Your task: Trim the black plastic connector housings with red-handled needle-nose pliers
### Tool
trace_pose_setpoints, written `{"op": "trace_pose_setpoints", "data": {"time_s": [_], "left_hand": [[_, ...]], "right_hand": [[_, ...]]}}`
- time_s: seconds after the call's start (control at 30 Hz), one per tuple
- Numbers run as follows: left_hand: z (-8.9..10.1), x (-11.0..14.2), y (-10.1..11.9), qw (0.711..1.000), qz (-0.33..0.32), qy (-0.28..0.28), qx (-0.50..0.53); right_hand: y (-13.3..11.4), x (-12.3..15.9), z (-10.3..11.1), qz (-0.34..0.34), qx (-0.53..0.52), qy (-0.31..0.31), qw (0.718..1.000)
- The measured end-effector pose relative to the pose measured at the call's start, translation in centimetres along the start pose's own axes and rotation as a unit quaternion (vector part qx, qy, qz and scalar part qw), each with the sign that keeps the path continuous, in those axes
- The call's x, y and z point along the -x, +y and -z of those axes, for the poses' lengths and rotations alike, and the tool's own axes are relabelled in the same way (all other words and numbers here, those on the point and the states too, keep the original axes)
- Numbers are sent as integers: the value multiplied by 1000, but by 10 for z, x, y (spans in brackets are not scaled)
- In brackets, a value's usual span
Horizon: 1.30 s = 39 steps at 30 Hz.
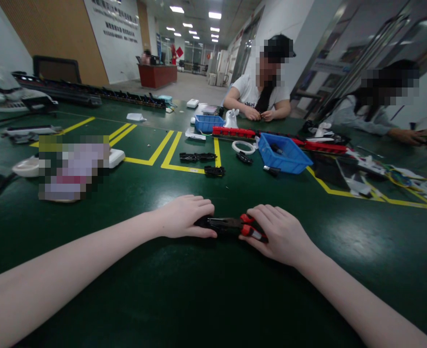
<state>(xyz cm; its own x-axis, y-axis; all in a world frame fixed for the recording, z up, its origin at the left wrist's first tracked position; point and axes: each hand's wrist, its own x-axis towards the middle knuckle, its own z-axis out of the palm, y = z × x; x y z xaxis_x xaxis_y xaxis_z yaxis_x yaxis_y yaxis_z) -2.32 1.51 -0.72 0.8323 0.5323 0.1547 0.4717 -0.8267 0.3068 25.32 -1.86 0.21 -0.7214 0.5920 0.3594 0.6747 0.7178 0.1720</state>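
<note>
Low over the green table, my right hand [278, 232] is closed round the red and black handles of a pair of pliers [247, 226], whose dark jaws point left. My left hand [186, 217] grips a small black part [206, 222] between thumb and fingers. The tips of the jaws meet this part, though dark on dark hides exactly where they touch. Beyond my hands lie more black parts, a long one [198, 157] and a short one [214, 171], beside yellow tape lines.
A blue bin [286, 157] holding dark pieces stands ahead to the right, near a white cable coil [243, 147]. Red strips [235, 132] lie behind it. A phone-like object [75, 171] is at left, loose wires [412, 181] at right. Two people sit across the table.
</note>
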Motion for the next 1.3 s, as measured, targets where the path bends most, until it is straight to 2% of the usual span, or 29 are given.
{"op": "trace_pose_setpoints", "data": {"time_s": [0.2, 0.47, 0.7, 0.9, 1.1, 1.3], "left_hand": [[1, 1, 0, 1000, -4, -5, 2], [2, 1, 1, 1000, 17, -5, 23], [2, 0, 1, 999, 22, 5, 23], [2, 1, 0, 1000, 27, -2, 13], [4, 3, 3, 999, 36, -5, -9], [5, 8, -1, 997, 29, 10, -70]], "right_hand": [[0, 2, -1, 6, 1, 36, 999], [0, 4, -1, -2, -1, 45, 999], [10, 6, 0, -62, 3, 66, 996], [20, 9, -7, -112, -2, 22, 994], [25, 9, -13, -143, -74, -37, 986], [42, 19, -2, -146, -70, -82, 983]]}}
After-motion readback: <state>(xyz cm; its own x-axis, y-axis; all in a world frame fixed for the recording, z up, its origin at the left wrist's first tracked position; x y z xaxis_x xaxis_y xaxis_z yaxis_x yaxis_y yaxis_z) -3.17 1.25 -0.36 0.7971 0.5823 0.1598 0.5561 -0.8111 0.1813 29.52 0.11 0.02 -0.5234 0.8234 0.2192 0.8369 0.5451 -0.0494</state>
